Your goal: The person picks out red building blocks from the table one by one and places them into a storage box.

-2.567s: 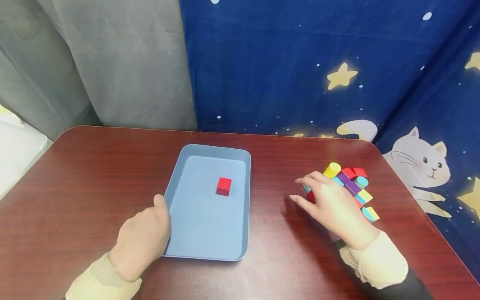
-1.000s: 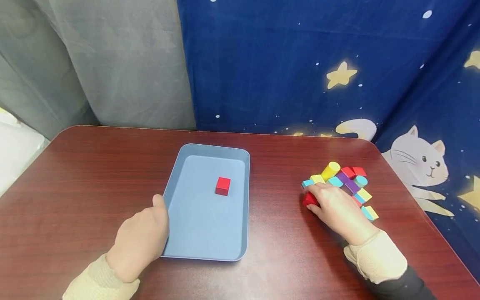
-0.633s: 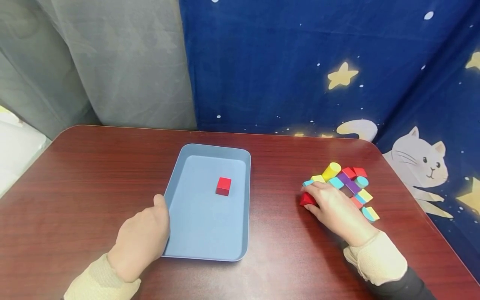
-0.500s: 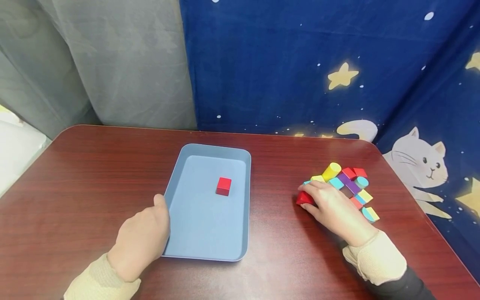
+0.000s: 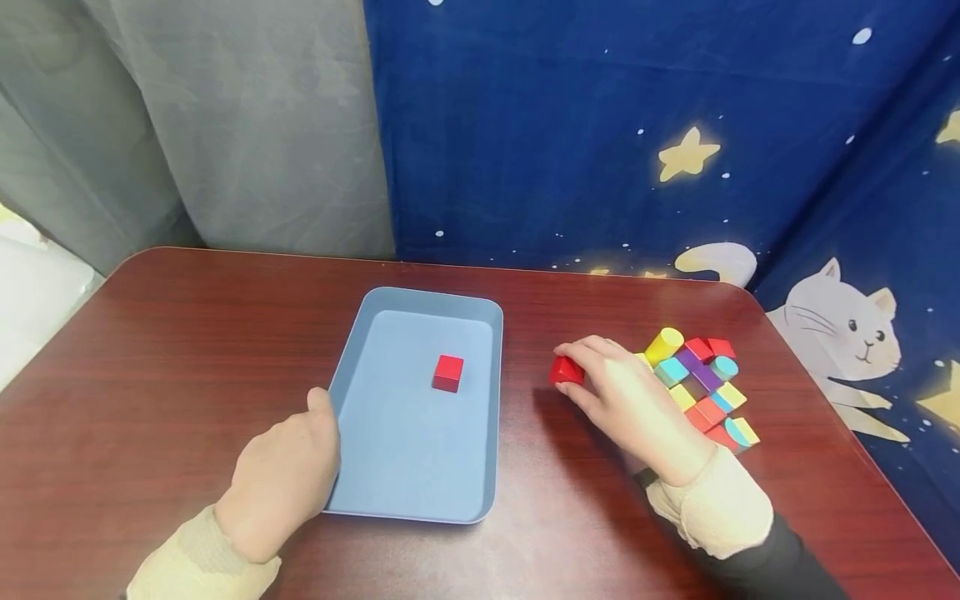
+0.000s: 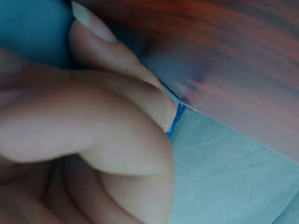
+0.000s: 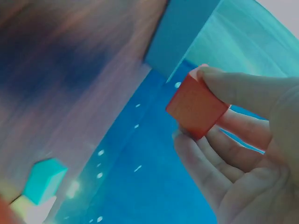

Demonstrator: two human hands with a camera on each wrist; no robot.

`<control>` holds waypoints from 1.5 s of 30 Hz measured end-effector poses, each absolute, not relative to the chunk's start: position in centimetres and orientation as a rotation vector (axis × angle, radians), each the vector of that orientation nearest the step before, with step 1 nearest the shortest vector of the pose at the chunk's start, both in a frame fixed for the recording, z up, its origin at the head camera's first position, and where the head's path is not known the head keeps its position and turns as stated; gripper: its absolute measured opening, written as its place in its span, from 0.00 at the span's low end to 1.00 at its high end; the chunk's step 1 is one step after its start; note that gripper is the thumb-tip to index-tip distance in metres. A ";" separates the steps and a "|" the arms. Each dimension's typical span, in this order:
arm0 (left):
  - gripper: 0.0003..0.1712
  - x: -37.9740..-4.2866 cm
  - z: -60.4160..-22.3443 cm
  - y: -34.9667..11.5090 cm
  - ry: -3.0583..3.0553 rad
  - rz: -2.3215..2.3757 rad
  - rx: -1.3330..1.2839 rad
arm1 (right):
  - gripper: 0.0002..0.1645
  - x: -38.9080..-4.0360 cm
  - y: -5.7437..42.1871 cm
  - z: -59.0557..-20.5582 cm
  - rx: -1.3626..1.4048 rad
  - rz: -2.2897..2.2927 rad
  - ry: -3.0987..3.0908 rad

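My right hand (image 5: 633, 404) pinches a red block (image 5: 566, 370) between thumb and fingers, raised over the table between the tray and the loose blocks. The right wrist view shows the thumb on one side of this red block (image 7: 196, 105) and fingertips under the other. At the left wall of a shallow blue-grey tray (image 5: 420, 450), my left hand (image 5: 281, 479) grips the edge with curled fingers. Close up, the left wrist view shows those fingers (image 6: 117, 121) bent beside the tray. Another red block (image 5: 447, 373) lies inside the tray, right of its middle.
Several coloured blocks cluster on the table's right side, among them a yellow cylinder (image 5: 664, 345), a purple block (image 5: 705, 380) and a teal cylinder (image 5: 724, 367). A grey curtain (image 5: 255, 125) and a blue starry curtain (image 5: 525, 133) hang behind the brown table (image 5: 187, 333).
My right hand reached the loose blocks, took hold of a red one and has carried it left and up toward the tray. The left hand and the tray have stayed in place.
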State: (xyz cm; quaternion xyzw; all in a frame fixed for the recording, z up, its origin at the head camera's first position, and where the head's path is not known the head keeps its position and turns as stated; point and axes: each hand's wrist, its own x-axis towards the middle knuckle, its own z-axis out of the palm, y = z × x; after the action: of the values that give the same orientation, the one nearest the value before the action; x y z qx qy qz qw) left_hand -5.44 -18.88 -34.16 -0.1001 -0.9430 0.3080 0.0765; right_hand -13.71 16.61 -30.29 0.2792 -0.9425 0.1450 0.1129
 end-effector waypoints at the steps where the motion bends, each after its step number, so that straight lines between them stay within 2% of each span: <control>1: 0.12 -5.5 -34.3 -18.2 -3.033 0.234 -0.266 | 0.27 -13.7 16.2 -30.2 0.819 0.433 -2.769; 2: 0.11 -5.6 -34.4 -17.6 -3.084 -0.095 -0.193 | 0.28 -13.7 15.8 -30.0 0.824 0.438 -2.776; 4: 0.10 -5.7 -34.6 -16.9 -3.099 -0.270 -0.089 | 0.28 -13.8 14.9 -29.8 0.838 0.445 -2.781; 9: 0.09 -5.8 -34.8 -16.8 -3.086 -0.254 -0.076 | 0.30 -13.9 13.0 -29.5 0.899 0.468 -2.777; 20: 0.19 -6.0 -34.6 -16.6 -3.089 -0.235 -0.094 | 0.28 -14.4 10.3 -29.8 0.959 0.503 -2.761; 31: 0.11 -6.0 -34.5 -16.8 -3.076 -0.248 -0.096 | 0.25 -15.2 8.1 -30.6 1.042 0.454 -2.797; 40: 0.12 -5.9 -34.6 -16.8 -3.068 -0.237 -0.082 | 0.22 -15.5 7.6 -31.2 1.044 0.408 -2.853; 45: 0.16 -5.8 -34.7 -16.9 -3.078 -0.224 -0.080 | 0.20 -15.8 7.0 -31.5 1.034 0.380 -2.876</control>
State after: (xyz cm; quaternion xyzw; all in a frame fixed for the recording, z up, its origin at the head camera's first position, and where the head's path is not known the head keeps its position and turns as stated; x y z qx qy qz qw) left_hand -5.82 -16.94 -34.73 -0.0258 -0.9967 -0.0724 0.0272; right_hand -15.75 6.99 -31.46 0.3356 -0.9334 0.1233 0.0311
